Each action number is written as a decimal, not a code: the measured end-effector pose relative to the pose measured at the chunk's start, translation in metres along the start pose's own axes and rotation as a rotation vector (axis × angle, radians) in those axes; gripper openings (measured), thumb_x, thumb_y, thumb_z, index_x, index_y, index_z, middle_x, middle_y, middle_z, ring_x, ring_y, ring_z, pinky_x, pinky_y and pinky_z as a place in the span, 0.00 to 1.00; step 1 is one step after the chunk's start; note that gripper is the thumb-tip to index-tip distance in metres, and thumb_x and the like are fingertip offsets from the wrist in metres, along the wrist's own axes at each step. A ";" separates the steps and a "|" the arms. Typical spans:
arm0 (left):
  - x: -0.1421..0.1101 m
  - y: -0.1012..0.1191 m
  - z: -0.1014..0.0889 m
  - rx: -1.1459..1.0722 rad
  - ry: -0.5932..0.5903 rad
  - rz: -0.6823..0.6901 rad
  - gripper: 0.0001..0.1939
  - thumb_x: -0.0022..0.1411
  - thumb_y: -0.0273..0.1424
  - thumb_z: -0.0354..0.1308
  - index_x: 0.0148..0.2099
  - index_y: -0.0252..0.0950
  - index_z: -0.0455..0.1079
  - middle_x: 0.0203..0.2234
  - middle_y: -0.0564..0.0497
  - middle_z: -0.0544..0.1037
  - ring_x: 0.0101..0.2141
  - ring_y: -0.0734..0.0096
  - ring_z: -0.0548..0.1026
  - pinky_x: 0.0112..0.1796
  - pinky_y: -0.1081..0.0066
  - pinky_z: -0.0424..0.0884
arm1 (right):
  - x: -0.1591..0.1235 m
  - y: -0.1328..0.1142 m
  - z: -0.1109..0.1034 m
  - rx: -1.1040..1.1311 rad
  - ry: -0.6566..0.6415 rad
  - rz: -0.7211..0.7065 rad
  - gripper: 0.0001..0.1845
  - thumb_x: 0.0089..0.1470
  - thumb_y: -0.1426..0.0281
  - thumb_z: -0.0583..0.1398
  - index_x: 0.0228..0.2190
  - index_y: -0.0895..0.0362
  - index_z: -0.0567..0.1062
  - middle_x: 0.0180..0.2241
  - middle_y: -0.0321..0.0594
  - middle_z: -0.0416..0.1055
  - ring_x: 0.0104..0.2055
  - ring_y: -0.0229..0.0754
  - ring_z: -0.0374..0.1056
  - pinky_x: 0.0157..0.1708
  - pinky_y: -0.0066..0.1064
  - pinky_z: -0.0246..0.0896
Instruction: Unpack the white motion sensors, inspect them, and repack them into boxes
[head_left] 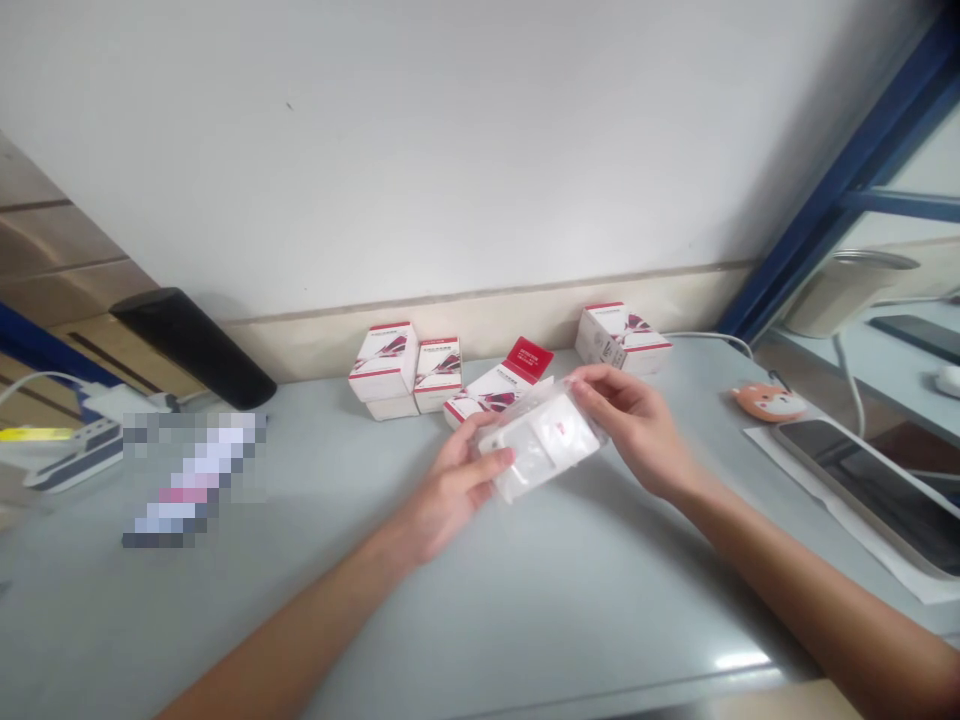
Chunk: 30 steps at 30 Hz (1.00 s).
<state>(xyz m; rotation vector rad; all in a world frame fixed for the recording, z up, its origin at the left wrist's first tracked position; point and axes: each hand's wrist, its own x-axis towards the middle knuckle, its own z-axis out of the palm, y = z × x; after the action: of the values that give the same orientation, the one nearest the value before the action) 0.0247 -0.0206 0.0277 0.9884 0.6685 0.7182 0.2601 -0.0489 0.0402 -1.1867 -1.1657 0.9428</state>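
Clear plastic blister pack (541, 442), gripped by my left hand (450, 490) and right hand (626, 425), could slip if either grip loosens.

The grey tabletop (480, 610) leaves a passage across the lower middle of the frame, below the left hand (457, 485), the right hand (637, 430) and the clear plastic pack (540, 440) between them. Upper center, white-and-red boxes (382, 370) line the wall and block forward reach. On the right, an orange fox-faced ornament (769, 402) and a smartphone (870, 490) stand in the way; on the left, a blurred object (191, 480), a power strip (75, 455) and a black cylinder (191, 345) do.
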 end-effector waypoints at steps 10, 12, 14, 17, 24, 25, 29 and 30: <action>-0.010 -0.004 0.007 0.447 -0.189 0.080 0.37 0.61 0.41 0.73 0.69 0.46 0.65 0.53 0.41 0.80 0.49 0.48 0.83 0.44 0.55 0.81 | -0.009 -0.002 0.008 -0.090 -0.083 -0.081 0.19 0.64 0.49 0.64 0.39 0.52 0.77 0.31 0.38 0.75 0.28 0.40 0.67 0.25 0.30 0.62; -0.013 -0.009 0.009 0.649 -0.111 0.224 0.40 0.60 0.41 0.74 0.70 0.48 0.64 0.60 0.40 0.76 0.58 0.41 0.77 0.50 0.51 0.80 | -0.009 0.000 0.009 -0.076 -0.095 -0.046 0.19 0.63 0.49 0.64 0.39 0.52 0.77 0.31 0.37 0.75 0.28 0.39 0.67 0.25 0.29 0.62; -0.014 -0.013 0.010 0.895 -0.051 0.350 0.51 0.55 0.42 0.78 0.75 0.52 0.58 0.67 0.40 0.70 0.64 0.36 0.71 0.55 0.44 0.78 | -0.009 0.002 0.011 -0.050 -0.099 0.000 0.19 0.63 0.49 0.65 0.39 0.52 0.77 0.31 0.37 0.74 0.28 0.38 0.67 0.25 0.28 0.62; -0.014 -0.015 0.010 1.167 -0.012 0.492 0.55 0.58 0.34 0.74 0.78 0.55 0.47 0.71 0.40 0.63 0.65 0.37 0.70 0.56 0.43 0.77 | -0.010 0.004 0.013 0.014 -0.104 0.057 0.20 0.62 0.48 0.65 0.39 0.52 0.76 0.32 0.36 0.74 0.28 0.38 0.66 0.26 0.28 0.62; -0.007 -0.018 -0.003 1.304 0.064 0.651 0.39 0.67 0.28 0.62 0.75 0.53 0.55 0.63 0.43 0.69 0.55 0.51 0.77 0.53 0.54 0.79 | -0.005 0.005 0.001 0.116 -0.234 0.183 0.25 0.64 0.43 0.60 0.47 0.49 0.75 0.41 0.40 0.75 0.37 0.43 0.71 0.34 0.32 0.68; -0.006 -0.019 -0.005 1.312 0.073 0.664 0.37 0.67 0.29 0.62 0.74 0.52 0.56 0.62 0.43 0.69 0.55 0.51 0.78 0.52 0.54 0.79 | -0.005 0.004 -0.001 0.084 -0.265 0.186 0.25 0.63 0.43 0.61 0.49 0.48 0.75 0.42 0.40 0.76 0.38 0.43 0.71 0.35 0.32 0.69; -0.003 -0.021 -0.007 1.285 0.104 0.780 0.34 0.66 0.31 0.64 0.71 0.50 0.61 0.60 0.42 0.68 0.57 0.52 0.76 0.55 0.55 0.77 | -0.006 -0.001 -0.001 -0.058 -0.322 0.147 0.24 0.61 0.44 0.65 0.48 0.48 0.76 0.34 0.36 0.72 0.31 0.39 0.65 0.29 0.28 0.62; -0.003 -0.021 -0.006 1.278 0.107 0.802 0.33 0.67 0.31 0.64 0.70 0.49 0.61 0.59 0.42 0.69 0.57 0.52 0.76 0.56 0.54 0.76 | -0.006 -0.002 0.000 -0.070 -0.304 0.131 0.24 0.61 0.44 0.65 0.47 0.48 0.76 0.31 0.35 0.69 0.29 0.38 0.62 0.27 0.28 0.59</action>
<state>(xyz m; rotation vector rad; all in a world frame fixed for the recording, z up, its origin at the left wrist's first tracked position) 0.0229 -0.0276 0.0070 2.4931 0.8216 1.0383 0.2586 -0.0555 0.0412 -1.2153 -1.3827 1.2223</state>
